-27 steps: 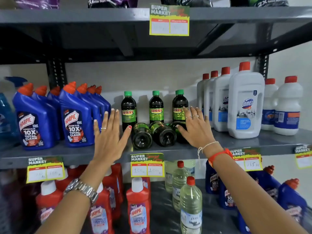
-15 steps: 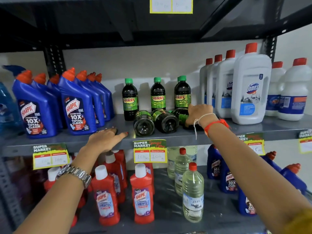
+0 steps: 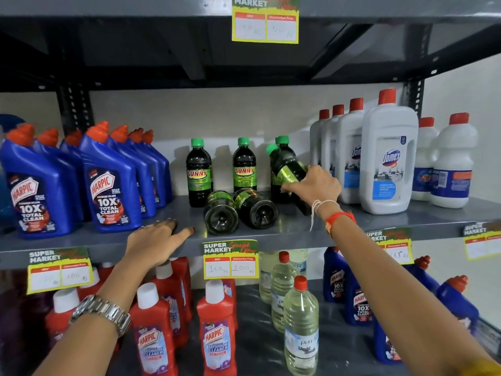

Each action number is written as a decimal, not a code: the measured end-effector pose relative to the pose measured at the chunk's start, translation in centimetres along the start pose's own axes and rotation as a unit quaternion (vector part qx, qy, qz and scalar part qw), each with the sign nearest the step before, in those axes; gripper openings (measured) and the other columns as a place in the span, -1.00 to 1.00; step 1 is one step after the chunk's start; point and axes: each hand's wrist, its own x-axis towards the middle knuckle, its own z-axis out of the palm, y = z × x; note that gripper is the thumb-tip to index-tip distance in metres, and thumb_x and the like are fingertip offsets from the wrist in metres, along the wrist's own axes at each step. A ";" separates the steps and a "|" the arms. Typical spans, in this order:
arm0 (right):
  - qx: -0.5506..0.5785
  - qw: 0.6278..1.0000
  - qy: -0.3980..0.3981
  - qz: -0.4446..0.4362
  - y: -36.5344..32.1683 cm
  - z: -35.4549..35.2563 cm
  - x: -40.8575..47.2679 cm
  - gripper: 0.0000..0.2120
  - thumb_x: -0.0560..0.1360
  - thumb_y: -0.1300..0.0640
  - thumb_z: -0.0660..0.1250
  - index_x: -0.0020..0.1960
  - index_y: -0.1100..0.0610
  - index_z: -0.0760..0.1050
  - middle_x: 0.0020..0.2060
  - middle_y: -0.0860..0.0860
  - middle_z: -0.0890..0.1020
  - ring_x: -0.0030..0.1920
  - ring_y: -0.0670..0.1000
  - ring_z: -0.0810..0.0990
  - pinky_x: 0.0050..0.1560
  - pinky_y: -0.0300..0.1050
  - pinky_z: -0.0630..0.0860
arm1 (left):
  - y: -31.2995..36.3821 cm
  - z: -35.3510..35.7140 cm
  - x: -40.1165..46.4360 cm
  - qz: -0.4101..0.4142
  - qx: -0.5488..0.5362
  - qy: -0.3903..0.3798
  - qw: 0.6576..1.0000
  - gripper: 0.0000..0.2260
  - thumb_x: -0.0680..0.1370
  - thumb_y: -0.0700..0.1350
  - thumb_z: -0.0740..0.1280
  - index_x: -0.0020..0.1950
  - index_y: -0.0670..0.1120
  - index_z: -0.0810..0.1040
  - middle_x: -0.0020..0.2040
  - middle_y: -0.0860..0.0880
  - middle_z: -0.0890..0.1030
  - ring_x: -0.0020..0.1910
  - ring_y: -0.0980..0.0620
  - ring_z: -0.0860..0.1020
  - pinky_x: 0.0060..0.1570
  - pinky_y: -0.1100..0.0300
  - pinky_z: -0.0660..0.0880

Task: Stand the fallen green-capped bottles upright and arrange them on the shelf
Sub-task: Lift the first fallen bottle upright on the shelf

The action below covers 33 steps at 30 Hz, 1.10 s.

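Green-capped and dark, the tilted Sunny bottle [image 3: 286,166] sits in the right hand [image 3: 315,185], fingers wrapped round its lower body, cap leaning up and left; its base is hidden behind the wrist. Just left of that hand, two fallen bottles [image 3: 240,210] lie on the grey metal shelf [image 3: 352,226], round bases toward the camera. The left hand [image 3: 157,241] rests flat, fingers together, on the shelf edge.
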 end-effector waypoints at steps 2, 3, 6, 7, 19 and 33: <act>0.101 0.994 0.029 0.019 -0.3 -0.3 0.3 -0.37 0.15 -0.20 0.48 0.04 0.17 0.43 -0.19 0.07 0.55 -0.09 0.15 0.55 -0.20 -0.12 0.30 | 0.0 0.1 0.1 0.004 0.004 0.004 1.000 -0.40 0.51 0.30 -0.05 0.42 -0.01 0.29 0.43 -0.07 0.35 0.32 -0.08 0.39 0.06 0.05 0.39; 0.140 0.989 0.047 0.020 -0.5 -0.4 0.3 -0.33 0.16 -0.19 0.49 0.09 0.19 0.41 -0.14 0.08 0.56 -0.03 0.16 0.56 -0.17 -0.12 0.29 | 0.0 0.1 0.2 0.006 0.005 0.002 1.000 -0.39 0.51 0.31 -0.05 0.43 0.00 0.28 0.44 -0.07 0.34 0.33 -0.08 0.38 0.06 0.05 0.39; 0.224 0.971 0.078 0.020 -0.8 -0.5 -0.2 -0.32 0.19 -0.13 0.51 0.14 0.18 0.36 -0.17 0.00 0.48 0.02 0.14 0.54 -0.12 -0.14 0.25 | -0.1 0.1 0.3 0.002 -0.002 -0.008 1.000 -0.38 0.50 0.32 -0.05 0.44 -0.01 0.26 0.45 -0.08 0.32 0.34 -0.09 0.37 0.06 0.05 0.39; 0.236 0.968 0.077 0.022 -0.7 -0.4 -0.5 -0.32 0.19 -0.12 0.51 0.16 0.19 0.36 -0.17 -0.02 0.46 0.02 0.13 0.53 -0.11 -0.15 0.25 | -0.1 0.1 0.3 0.003 0.000 -0.010 1.000 -0.38 0.50 0.32 -0.05 0.44 -0.01 0.26 0.45 -0.08 0.31 0.34 -0.09 0.37 0.05 0.05 0.39; 0.255 0.966 0.020 0.044 1.5 2.5 -2.4 -0.09 0.19 -0.11 0.52 0.38 0.21 0.19 0.25 0.18 0.45 0.27 0.18 0.42 0.22 -0.03 0.37 | 0.1 0.0 0.0 0.003 0.010 -0.006 1.000 -0.38 0.50 0.31 -0.05 0.43 -0.01 0.27 0.42 -0.09 0.36 0.31 -0.10 0.40 0.08 0.01 0.41; 0.407 0.896 -0.158 0.081 4.1 0.9 0.1 -0.32 0.26 0.38 0.45 0.22 0.17 0.14 0.23 0.19 0.40 0.12 0.06 0.46 0.14 -0.15 0.40 | 0.3 -0.2 -0.2 -0.001 0.003 0.003 1.000 -0.40 0.50 0.31 -0.04 0.39 -0.01 0.31 0.41 -0.07 0.38 0.30 -0.09 0.40 0.08 0.01 0.39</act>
